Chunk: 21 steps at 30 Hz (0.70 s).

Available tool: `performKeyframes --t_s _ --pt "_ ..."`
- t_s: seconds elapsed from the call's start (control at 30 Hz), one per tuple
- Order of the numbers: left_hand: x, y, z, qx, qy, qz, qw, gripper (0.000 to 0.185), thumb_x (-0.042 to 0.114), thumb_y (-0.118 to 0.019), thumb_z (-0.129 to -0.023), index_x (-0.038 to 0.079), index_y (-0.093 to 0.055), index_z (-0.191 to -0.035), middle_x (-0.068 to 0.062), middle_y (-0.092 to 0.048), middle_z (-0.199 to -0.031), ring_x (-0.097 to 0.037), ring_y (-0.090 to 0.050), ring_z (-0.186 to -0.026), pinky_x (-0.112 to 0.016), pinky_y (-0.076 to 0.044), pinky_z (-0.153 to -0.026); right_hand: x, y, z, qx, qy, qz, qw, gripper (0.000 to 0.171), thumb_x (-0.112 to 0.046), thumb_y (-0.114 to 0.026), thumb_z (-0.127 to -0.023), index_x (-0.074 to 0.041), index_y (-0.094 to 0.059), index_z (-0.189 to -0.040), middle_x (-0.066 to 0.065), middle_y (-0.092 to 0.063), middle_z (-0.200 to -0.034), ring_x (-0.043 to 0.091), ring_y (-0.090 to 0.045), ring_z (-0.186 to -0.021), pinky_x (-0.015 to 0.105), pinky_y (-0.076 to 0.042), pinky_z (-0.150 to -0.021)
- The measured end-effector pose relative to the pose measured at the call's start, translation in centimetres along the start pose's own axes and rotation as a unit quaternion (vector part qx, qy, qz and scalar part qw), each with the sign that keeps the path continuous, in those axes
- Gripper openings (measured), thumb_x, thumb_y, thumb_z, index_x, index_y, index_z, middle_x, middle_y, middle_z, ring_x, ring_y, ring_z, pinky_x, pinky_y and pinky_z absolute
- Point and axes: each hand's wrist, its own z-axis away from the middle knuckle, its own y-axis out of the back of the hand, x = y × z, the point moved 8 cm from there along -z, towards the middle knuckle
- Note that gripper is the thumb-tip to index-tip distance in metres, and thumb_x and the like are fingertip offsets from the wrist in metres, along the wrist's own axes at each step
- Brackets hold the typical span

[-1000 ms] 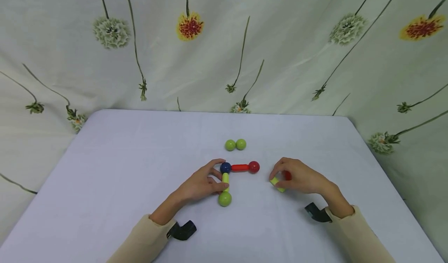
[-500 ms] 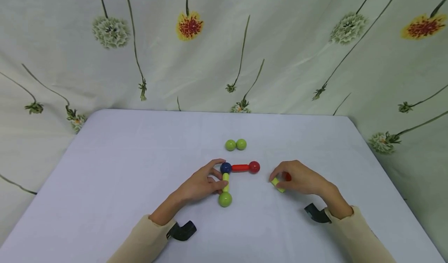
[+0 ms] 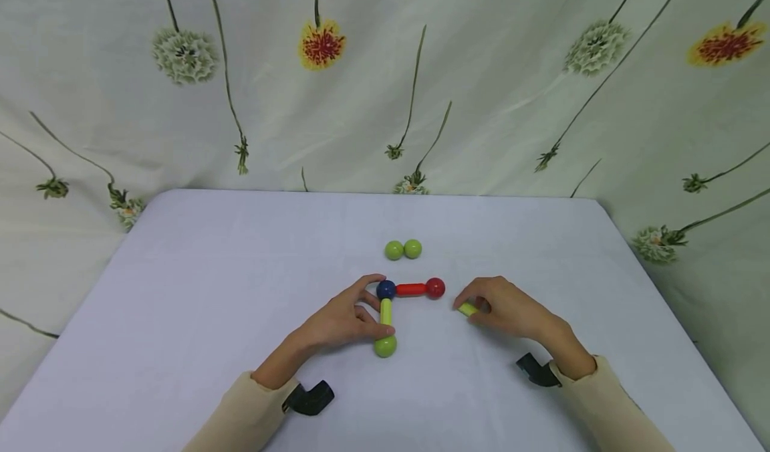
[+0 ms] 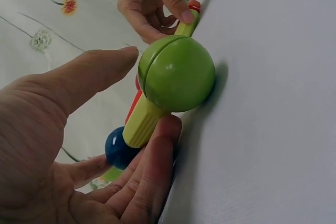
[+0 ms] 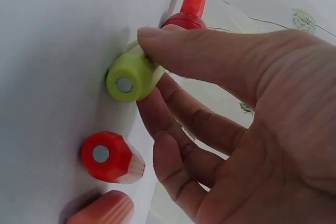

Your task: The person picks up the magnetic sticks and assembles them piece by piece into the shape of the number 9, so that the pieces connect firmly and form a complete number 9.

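An L-shaped piece of magnetic building rods and balls lies on the table: a blue ball (image 3: 386,289) at the corner, a red rod (image 3: 412,290) running to a red ball (image 3: 435,288), and a yellow-green rod (image 3: 386,312) leading to a green ball (image 3: 385,346). My left hand (image 3: 343,318) holds this piece from the left, thumb by the green ball, index finger at the blue one, other fingers behind the rod. Between thumb and fingers, my right hand (image 3: 511,308) pinches a separate yellow-green rod (image 5: 126,80) with a metal disc in its end, low over the table.
Two green balls (image 3: 403,249) sit side by side behind the piece. In the right wrist view, a red rod (image 5: 107,156) and another reddish rod (image 5: 105,209) lie beside my right hand. A flower-printed cloth (image 3: 481,71) hangs behind the white table (image 3: 240,251).
My right hand has moved slightly left with the yellow-green rod, which sits nearer the red ball. My left thumb has slid from the rod down to the green ball.
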Motion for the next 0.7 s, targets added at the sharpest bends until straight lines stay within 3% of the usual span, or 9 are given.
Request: performKeyframes --t_s 0.4,0.7 --pt "0.2 -0.4 0.3 -0.053 -0.021 0.013 0.9983 0.106 0.025 -0.087 -0.063 0.029 -0.020 -0.147 -0.004 -0.051 -0.119 -0.013 -0.064 -0.088 -0.031 -0.046 -0.079 -0.7 -0.5 -0.3 -0.007 0.012 0.009 1.000 0.030 -0.002 -0.067 -0.081 -0.021 -0.069 -0.104 -0.007 -0.064 -0.100 0.010 -0.055 -0.088 0.026 -0.048 -0.079" --pt "0.3 -0.6 0.3 -0.055 -0.028 0.004 0.9981 0.109 0.023 -0.087 -0.063 0.025 -0.018 -0.148 -0.007 -0.049 -0.119 -0.014 -0.064 -0.087 -0.030 -0.047 -0.075 -1.4 -0.8 -0.5 -0.006 0.030 0.017 0.999 0.032 0.001 -0.064 -0.082 -0.021 -0.068 -0.105 -0.007 -0.065 -0.106 0.010 -0.057 -0.096 0.029 -0.048 -0.083"
